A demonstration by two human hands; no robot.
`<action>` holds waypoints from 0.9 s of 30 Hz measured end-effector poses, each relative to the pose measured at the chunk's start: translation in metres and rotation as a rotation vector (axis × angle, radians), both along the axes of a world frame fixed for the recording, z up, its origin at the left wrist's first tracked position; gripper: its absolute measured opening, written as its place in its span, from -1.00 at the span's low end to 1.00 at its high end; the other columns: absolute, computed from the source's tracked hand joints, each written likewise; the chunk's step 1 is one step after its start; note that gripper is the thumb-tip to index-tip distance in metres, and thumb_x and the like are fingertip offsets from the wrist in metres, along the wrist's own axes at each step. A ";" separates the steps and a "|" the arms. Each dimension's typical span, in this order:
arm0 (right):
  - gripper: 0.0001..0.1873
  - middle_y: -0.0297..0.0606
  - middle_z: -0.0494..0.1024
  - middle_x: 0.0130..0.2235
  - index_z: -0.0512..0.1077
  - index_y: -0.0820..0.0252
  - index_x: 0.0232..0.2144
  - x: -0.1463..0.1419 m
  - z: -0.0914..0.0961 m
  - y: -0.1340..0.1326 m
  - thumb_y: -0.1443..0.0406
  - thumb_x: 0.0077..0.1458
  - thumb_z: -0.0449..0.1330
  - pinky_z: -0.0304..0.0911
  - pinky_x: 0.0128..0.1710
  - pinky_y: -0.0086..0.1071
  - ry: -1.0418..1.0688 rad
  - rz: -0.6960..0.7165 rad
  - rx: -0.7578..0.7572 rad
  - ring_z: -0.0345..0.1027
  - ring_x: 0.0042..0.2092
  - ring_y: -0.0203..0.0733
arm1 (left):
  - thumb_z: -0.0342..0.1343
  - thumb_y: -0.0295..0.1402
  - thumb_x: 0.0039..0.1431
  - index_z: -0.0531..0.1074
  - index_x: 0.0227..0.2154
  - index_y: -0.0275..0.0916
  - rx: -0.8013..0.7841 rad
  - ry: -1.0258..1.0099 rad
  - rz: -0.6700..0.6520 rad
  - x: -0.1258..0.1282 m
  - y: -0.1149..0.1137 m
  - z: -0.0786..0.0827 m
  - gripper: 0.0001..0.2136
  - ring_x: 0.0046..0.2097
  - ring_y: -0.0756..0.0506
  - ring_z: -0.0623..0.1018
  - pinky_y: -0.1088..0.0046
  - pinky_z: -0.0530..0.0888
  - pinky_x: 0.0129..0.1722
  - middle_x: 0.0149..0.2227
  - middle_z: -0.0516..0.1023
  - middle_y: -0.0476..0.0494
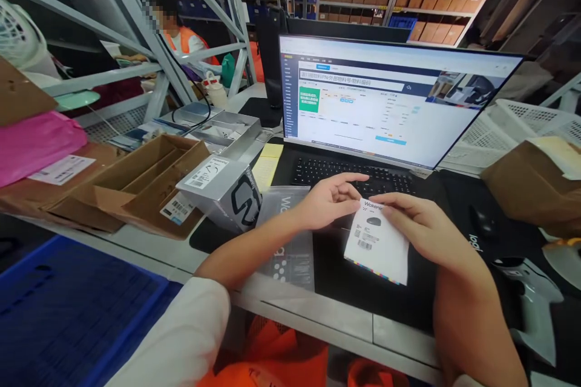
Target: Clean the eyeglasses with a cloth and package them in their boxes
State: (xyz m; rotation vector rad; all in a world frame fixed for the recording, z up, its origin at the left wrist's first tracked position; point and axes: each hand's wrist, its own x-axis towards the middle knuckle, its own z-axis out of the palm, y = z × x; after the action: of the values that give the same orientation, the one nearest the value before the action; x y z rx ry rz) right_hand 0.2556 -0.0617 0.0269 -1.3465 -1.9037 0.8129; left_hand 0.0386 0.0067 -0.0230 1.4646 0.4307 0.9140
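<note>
A white printed paper packet [379, 242] is held tilted above the black desk mat [329, 272]. It carries a dark oval picture, small barcodes and a strip of coloured marks along its lower edge. My right hand [422, 224] grips its upper right side between thumb and fingers. At the top left corner, my left hand [333, 199] pinches with thumb and bent fingers, its index finger stretched out above. Under my left forearm lies a clear printed plastic bag [302, 260]. A silver box [222, 193] with a black logo and a label stands left of it.
Behind my hands are a keyboard [313, 170] and a large monitor [354, 103]. Open cardboard boxes [136, 181] stand on the left, above a blue crate [91, 302]. A mouse [483, 221] and a handheld scanner [529, 296] lie right. Beyond the frame sits another person [186, 42].
</note>
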 end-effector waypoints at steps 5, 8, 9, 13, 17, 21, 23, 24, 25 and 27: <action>-0.75 -0.29 0.64 -0.30 0.60 0.11 -0.12 -0.001 -0.004 0.003 0.20 0.25 0.17 0.35 -0.48 -0.46 -0.075 0.010 0.101 0.48 -0.40 -0.26 | 0.27 -0.41 0.16 0.43 0.08 -0.25 -0.004 0.036 -0.081 -0.006 -0.003 0.006 -0.59 -0.34 0.03 0.56 0.51 0.47 -0.28 -0.32 0.56 -0.07; -0.71 -0.25 0.61 -0.20 0.54 0.09 -0.02 -0.001 -0.011 0.005 0.22 0.23 0.23 0.44 -0.28 -0.35 -0.144 -0.059 0.339 0.51 -0.24 -0.17 | 0.26 -0.41 0.16 0.49 -0.02 -0.26 0.034 0.033 -0.032 -0.006 -0.007 0.007 -0.69 -0.36 0.05 0.54 0.54 0.45 -0.32 -0.34 0.54 -0.06; -0.67 -0.20 0.59 -0.12 0.51 0.09 0.03 -0.001 -0.013 0.005 0.21 0.22 0.25 0.45 -0.16 -0.26 -0.186 -0.097 0.451 0.51 -0.13 -0.10 | 0.26 -0.42 0.15 0.50 -0.03 -0.26 0.056 0.036 0.025 -0.006 -0.008 0.007 -0.70 -0.38 0.06 0.53 0.55 0.44 -0.33 -0.35 0.52 -0.05; -0.77 -0.07 0.47 0.07 0.52 0.08 -0.06 -0.006 -0.017 -0.003 0.26 0.22 0.26 0.18 0.17 0.07 -0.421 -0.246 0.823 0.24 0.25 0.22 | 0.26 -0.45 0.13 0.50 -0.04 -0.26 0.141 0.013 0.286 -0.005 -0.013 0.005 -0.69 -0.41 0.09 0.50 0.60 0.43 -0.38 -0.37 0.48 -0.01; -0.91 -0.22 0.56 -0.17 0.52 0.07 -0.24 -0.015 -0.014 -0.018 0.36 0.24 0.23 0.12 -0.01 -0.05 -0.572 -0.171 0.861 0.41 0.01 0.04 | 0.25 -0.36 0.18 0.47 -0.04 -0.28 0.171 -0.051 0.373 -0.002 -0.017 0.005 -0.71 -0.33 0.02 0.59 0.57 0.48 -0.33 -0.34 0.56 -0.08; -0.92 -0.26 0.58 -0.27 0.48 0.11 -0.17 -0.022 -0.015 -0.020 0.33 0.27 0.22 0.12 -0.17 -0.16 -0.524 -0.166 0.846 0.43 -0.20 -0.11 | 0.30 -0.29 0.17 0.40 0.02 -0.26 0.134 -0.121 0.358 0.002 -0.022 0.003 -0.61 -0.36 0.02 0.61 0.56 0.51 -0.33 -0.31 0.57 -0.07; -0.91 -0.25 0.59 -0.25 0.46 0.12 -0.16 -0.024 -0.018 -0.017 0.29 0.28 0.22 0.18 -0.19 -0.20 -0.453 -0.157 0.812 0.44 -0.21 -0.12 | 0.31 -0.30 0.17 0.37 0.08 -0.23 0.160 -0.136 0.315 0.004 -0.025 0.002 -0.56 -0.36 0.02 0.61 0.55 0.52 -0.32 -0.32 0.57 -0.04; -0.91 -0.24 0.60 -0.23 0.46 0.13 -0.16 -0.025 -0.020 -0.015 0.28 0.28 0.22 0.21 -0.19 -0.22 -0.420 -0.148 0.793 0.45 -0.20 -0.13 | 0.31 -0.31 0.18 0.36 0.09 -0.22 0.189 -0.137 0.301 0.005 -0.026 0.001 -0.56 -0.34 0.02 0.61 0.55 0.53 -0.30 -0.32 0.57 -0.04; -0.91 -0.24 0.61 -0.21 0.46 0.13 -0.16 -0.025 -0.022 -0.014 0.28 0.28 0.22 0.24 -0.18 -0.24 -0.393 -0.137 0.778 0.46 -0.19 -0.14 | 0.30 -0.33 0.19 0.36 0.10 -0.22 0.228 -0.134 0.298 0.005 -0.027 0.001 -0.56 -0.33 0.03 0.61 0.56 0.53 -0.29 -0.33 0.58 -0.03; -0.92 -0.24 0.62 -0.16 0.47 0.14 -0.17 -0.027 -0.024 -0.011 0.29 0.28 0.22 0.29 -0.14 -0.26 -0.356 -0.109 0.766 0.49 -0.15 -0.15 | 0.28 -0.36 0.21 0.37 0.09 -0.22 0.329 -0.117 0.332 0.005 -0.030 0.000 -0.59 -0.33 0.04 0.60 0.56 0.52 -0.27 -0.35 0.58 -0.01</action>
State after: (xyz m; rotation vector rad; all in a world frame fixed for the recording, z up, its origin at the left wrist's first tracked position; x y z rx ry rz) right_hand 0.2281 -0.0732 0.0028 -1.1181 -2.0610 -0.2396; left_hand 0.0438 -0.0229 -0.0225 1.6534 0.4599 1.3799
